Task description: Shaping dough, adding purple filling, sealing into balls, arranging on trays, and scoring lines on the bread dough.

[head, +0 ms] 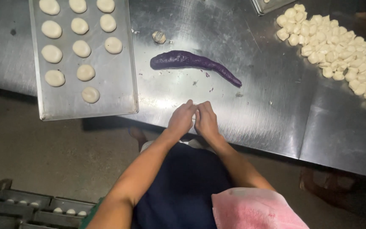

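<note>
Steel worktable [242,123], glare on top; dim grey concrete floor [43,144] below.

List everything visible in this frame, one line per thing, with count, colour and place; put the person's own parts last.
Baking tray: one, silver metal, on the table's left.
Dough rounds: thirteen, pale cream, in rows on the tray.
Purple filling log: one, dark purple, table centre.
Small dough scrap: one, pale, above the log.
Dough piece pile: many, cream, table's right.
Second tray corner: one, metal, top edge.
Steel table: one, grey.
Rack with dough balls: one, dark, bottom left.
Pink cloth: one, at the person's waist.
Left hand: fingertips meeting the right hand, pinching something small, mostly hidden.
Right hand: beside the left, at the table edge.
</note>
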